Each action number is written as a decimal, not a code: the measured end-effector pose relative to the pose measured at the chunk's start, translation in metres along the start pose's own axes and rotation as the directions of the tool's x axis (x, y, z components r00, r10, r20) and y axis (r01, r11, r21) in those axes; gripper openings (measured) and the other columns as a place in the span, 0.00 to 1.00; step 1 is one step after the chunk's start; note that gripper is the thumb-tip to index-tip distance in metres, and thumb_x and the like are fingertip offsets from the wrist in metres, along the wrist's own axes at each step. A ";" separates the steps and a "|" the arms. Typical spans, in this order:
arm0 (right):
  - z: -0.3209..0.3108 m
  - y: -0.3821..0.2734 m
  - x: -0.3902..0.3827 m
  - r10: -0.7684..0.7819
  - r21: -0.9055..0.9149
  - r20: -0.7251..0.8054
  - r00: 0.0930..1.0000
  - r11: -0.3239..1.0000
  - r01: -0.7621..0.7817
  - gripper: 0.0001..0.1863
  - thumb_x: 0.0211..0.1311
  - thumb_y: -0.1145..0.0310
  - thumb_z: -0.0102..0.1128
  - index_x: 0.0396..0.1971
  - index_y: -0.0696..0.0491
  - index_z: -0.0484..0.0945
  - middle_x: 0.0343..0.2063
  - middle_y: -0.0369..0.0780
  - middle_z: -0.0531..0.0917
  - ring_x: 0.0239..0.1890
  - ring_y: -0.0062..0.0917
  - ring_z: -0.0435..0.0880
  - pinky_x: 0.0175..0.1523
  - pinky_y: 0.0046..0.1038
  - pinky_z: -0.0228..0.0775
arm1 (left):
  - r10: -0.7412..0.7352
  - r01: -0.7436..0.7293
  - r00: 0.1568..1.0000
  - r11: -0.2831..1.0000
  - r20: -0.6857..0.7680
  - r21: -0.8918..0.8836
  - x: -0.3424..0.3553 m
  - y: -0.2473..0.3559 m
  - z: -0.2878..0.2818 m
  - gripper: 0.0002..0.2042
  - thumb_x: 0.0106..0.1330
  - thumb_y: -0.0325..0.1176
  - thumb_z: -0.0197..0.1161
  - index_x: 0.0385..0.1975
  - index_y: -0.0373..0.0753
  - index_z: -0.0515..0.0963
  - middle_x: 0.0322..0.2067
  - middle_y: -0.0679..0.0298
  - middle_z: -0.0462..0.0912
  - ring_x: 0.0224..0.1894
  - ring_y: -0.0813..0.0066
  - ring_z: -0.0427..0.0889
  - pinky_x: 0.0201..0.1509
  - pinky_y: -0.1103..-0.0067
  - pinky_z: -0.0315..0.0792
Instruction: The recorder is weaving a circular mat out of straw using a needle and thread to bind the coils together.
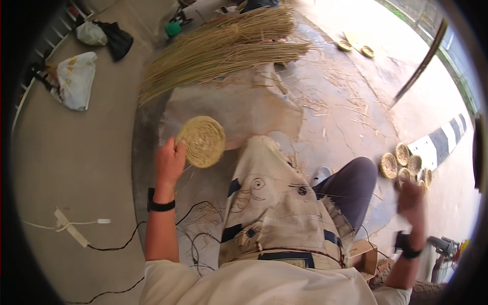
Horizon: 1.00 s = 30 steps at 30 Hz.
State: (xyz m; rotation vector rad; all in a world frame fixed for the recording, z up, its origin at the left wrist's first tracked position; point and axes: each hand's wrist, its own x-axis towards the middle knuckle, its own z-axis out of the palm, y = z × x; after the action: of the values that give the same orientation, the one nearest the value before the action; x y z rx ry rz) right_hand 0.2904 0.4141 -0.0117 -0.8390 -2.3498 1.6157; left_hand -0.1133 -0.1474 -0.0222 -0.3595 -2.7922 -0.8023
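A round woven disc (201,141) is gripped at its edge by the left hand (169,161), fingers closed around the rim, and is held up over a pale cloth (239,104) — a flat coil of straw-coloured fibre, tightly wound. The right hand (410,202) is blurred; its grip cannot be made out — small woven baskets (404,163) lie just beyond it.

Your clothing and wrist gear, seen from above

You wear a cream short-sleeved top at six o'clock, a black band on each wrist, at the left hand (170,161) near nine o'clock and the blurred right hand (412,203) near four. A beige cloth with dark blue patches and drawn outlines covers your lap; dark navy trousers show at three o'clock.
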 end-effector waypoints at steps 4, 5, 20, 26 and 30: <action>0.185 -0.116 0.008 -0.373 -0.109 0.577 0.726 0.846 0.522 0.14 0.66 0.74 0.61 0.49 0.59 0.84 0.23 0.51 0.83 0.25 0.46 0.85 0.33 0.41 0.79 | 0.149 -0.107 0.980 0.951 0.129 -0.291 -0.047 0.081 0.027 0.12 0.72 0.35 0.62 0.41 0.30 0.79 0.32 0.39 0.84 0.38 0.38 0.86 0.38 0.61 0.79; 0.213 -0.113 0.009 -0.472 -0.027 0.533 0.702 0.820 0.572 0.12 0.69 0.74 0.61 0.50 0.59 0.83 0.24 0.49 0.83 0.22 0.46 0.84 0.29 0.41 0.76 | 0.163 -0.109 0.976 0.940 0.145 -0.322 -0.056 0.098 0.033 0.12 0.72 0.35 0.62 0.41 0.30 0.79 0.32 0.39 0.84 0.38 0.38 0.86 0.38 0.61 0.79; 0.250 -0.123 0.006 -0.437 -0.112 0.400 0.806 0.849 0.516 0.09 0.70 0.68 0.60 0.42 0.56 0.83 0.23 0.52 0.83 0.27 0.53 0.85 0.34 0.50 0.78 | 0.357 -0.199 0.894 0.856 0.270 -0.477 -0.086 0.149 0.053 0.08 0.72 0.30 0.63 0.41 0.32 0.79 0.29 0.43 0.85 0.34 0.40 0.87 0.36 0.62 0.80; 0.254 -0.120 0.007 -0.430 -0.149 0.406 0.806 0.839 0.523 0.08 0.70 0.69 0.64 0.43 0.56 0.83 0.24 0.50 0.84 0.25 0.51 0.84 0.30 0.48 0.76 | 0.360 -0.211 0.897 0.858 0.257 -0.468 -0.087 0.149 0.056 0.07 0.72 0.30 0.63 0.41 0.32 0.79 0.29 0.43 0.84 0.34 0.40 0.87 0.36 0.62 0.80; 0.264 -0.113 0.007 -0.491 -0.317 0.395 0.777 0.721 0.617 0.08 0.70 0.68 0.64 0.44 0.55 0.81 0.24 0.48 0.84 0.23 0.49 0.84 0.29 0.45 0.77 | 0.330 -0.183 0.912 0.860 0.245 -0.477 -0.090 0.154 0.058 0.07 0.71 0.30 0.63 0.41 0.31 0.79 0.29 0.42 0.84 0.34 0.39 0.87 0.36 0.61 0.80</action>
State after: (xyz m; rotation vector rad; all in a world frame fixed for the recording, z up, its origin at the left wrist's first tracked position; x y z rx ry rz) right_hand 0.1294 0.1763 -0.0161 0.1181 -2.8285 1.0186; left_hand 0.0087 -0.0053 -0.0189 -1.0080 -2.7138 -1.4248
